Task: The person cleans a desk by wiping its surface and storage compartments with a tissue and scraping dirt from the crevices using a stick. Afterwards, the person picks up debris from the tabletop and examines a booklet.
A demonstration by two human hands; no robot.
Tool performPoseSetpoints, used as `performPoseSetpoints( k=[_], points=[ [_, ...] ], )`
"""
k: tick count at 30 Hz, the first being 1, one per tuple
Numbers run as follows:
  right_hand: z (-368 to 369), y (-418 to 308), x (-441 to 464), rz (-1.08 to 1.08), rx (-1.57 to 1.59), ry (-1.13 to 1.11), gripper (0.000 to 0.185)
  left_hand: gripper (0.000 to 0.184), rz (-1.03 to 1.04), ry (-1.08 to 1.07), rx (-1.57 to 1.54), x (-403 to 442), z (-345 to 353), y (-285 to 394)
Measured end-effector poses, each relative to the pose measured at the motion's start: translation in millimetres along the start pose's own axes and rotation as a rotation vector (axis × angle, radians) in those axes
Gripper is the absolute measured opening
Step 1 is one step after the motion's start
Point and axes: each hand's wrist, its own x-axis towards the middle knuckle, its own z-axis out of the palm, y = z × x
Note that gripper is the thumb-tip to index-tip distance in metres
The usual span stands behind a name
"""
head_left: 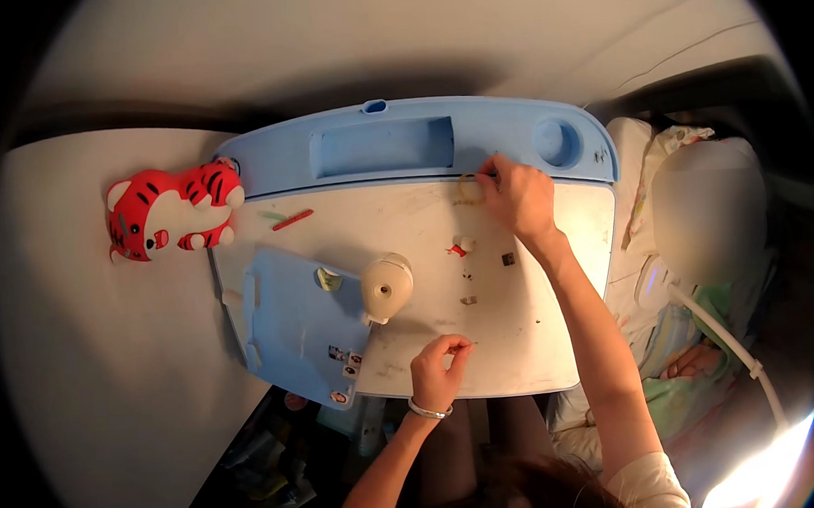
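Observation:
My left hand (440, 371) is near the front edge of the white desk top (529, 339), its thumb and fingertips pinched on something too small to make out. A silver bracelet (429, 410) circles that wrist. Farther back, my right hand (519, 193) has its fingers pinched together beside a yellow ring (468, 189), and what lies between the fingertips is hidden. Between the hands lie a small red and white piece (461, 245), a dark square piece (508, 260) and a small beige piece (468, 299).
A white rounded object (388, 287) stands beside a blue panel (296, 322). A red tiger plush (173, 210) lies at the left. Behind is a blue tray (502, 141) with recesses. At the right, a lamp (766, 465) shines near another person's hand (693, 361).

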Motion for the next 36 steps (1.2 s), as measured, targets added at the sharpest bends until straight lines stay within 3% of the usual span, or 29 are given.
performPoseSetpoints(
  k=[4,7,10,13,19,25,28,31,36],
  points=[
    [-1.8,-23.9,17.4,0.026,0.006,-0.070,0.012,0.006,-0.023,0.010,0.006,2.3,-11.5,-3.2],
    [15.9,-40.2,45.1,-0.053,0.078,0.089,0.013,0.007,-0.049,0.015,-0.029,-3.0,-10.7,-6.4],
    [23.4,-47.3,70.9,0.004,-0.003,-0.074,0.016,0.008,-0.048,0.020,-0.045,-8.7,-7.6,-6.4],
    [28.8,-37.2,66.7,-0.136,0.008,0.098,0.016,0.008,-0.040,0.012,-0.051,-12.2,-8.8,-5.1],
    [-29.3,-28.8,-34.1,-0.092,-0.008,-0.199,0.020,0.008,-0.029,0.048,-0.067,-14.6,-20.9,-11.1],
    [-14.6,-7.8,-50.9,-0.230,-0.035,-0.252,0.015,0.006,-0.009,0.047,-0.053,-13.7,-33.7,-8.1],
    [-20.1,-25.1,-32.5,-0.180,0.030,-0.237,0.016,0.006,-0.011,0.038,-0.041,-16.2,-41.9,-3.1],
    [-7.6,-52.3,8.2,-0.176,-0.029,-0.008,0.016,0.005,-0.008,0.045,-0.040,-17.9,-45.0,-3.9],
    [26.4,-55.8,61.8,-0.199,-0.203,0.035,0.018,0.005,-0.023,0.084,-0.054,-18.2,-50.3,0.7]
  ],
)
